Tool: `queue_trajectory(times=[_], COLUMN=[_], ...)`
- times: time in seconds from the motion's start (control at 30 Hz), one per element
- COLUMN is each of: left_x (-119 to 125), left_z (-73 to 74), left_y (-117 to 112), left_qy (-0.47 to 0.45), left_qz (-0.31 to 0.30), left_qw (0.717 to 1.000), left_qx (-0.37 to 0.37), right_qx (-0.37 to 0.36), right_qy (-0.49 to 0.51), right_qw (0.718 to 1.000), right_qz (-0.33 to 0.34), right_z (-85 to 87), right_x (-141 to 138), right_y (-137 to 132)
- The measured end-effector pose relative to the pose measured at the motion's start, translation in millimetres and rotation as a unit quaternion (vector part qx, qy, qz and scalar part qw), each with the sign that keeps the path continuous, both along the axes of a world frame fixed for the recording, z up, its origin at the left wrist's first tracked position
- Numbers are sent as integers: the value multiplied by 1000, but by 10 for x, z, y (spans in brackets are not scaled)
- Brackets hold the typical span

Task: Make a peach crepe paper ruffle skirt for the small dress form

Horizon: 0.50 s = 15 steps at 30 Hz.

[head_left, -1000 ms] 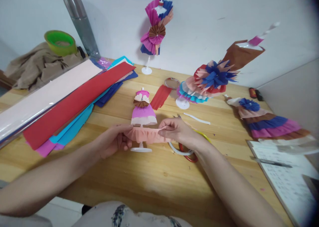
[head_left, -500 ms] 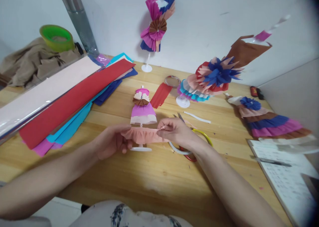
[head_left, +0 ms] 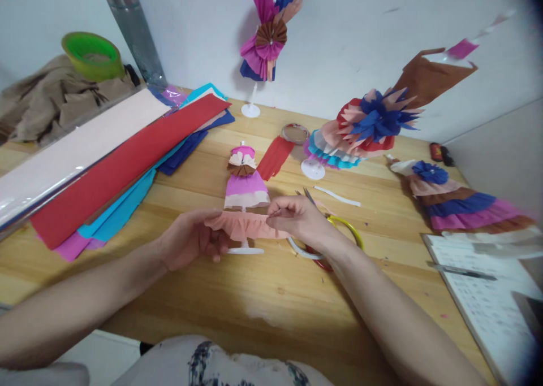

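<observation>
A strip of gathered peach crepe paper [head_left: 240,226] stretches between my two hands, its ruffled edge hanging down. My left hand [head_left: 193,238] is closed on the strip's left end. Near its right end, my right hand [head_left: 292,215] pinches the upper edge between thumb and fingers. Just behind the strip stands a small dress form [head_left: 247,191] in a pink, brown and white paper dress; the strip hides part of its stem. Scissors [head_left: 350,225] with yellow and red handles lie by my right wrist, partly covered, along with a ring of white tape [head_left: 303,249].
Folded crepe paper sheets [head_left: 127,171] lie at left beside a bottle [head_left: 136,41] and a green tape roll [head_left: 92,55]. Behind stand a tall dressed form [head_left: 265,50] and a leaning one [head_left: 373,120]. A paper dress [head_left: 462,202] and a notebook [head_left: 470,295] with a pen lie at right.
The view has shifted slightly. Both hands still hold the peach strip, and my right fingers have moved a little along its top edge.
</observation>
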<state>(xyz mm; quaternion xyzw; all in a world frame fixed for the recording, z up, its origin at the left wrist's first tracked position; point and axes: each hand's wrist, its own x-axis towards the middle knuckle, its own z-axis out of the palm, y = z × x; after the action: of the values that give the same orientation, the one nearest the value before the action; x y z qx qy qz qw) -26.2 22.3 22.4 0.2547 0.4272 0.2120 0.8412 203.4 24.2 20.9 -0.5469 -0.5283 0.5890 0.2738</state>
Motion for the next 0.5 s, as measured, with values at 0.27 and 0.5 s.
queue_trajectory(times=[0.27, 0.5], left_x=[-29, -51], left_z=[-32, -49], left_y=[-4, -3], left_qy=[-28, -40], left_qz=[-19, -10], left_qw=[999, 999], left_qx=[12, 13], right_qx=[14, 31], right_qy=[9, -19], right_qw=[1000, 999], right_qz=[-15, -10], right_z=[-23, 4], right_x=[4, -1], right_y=[14, 5])
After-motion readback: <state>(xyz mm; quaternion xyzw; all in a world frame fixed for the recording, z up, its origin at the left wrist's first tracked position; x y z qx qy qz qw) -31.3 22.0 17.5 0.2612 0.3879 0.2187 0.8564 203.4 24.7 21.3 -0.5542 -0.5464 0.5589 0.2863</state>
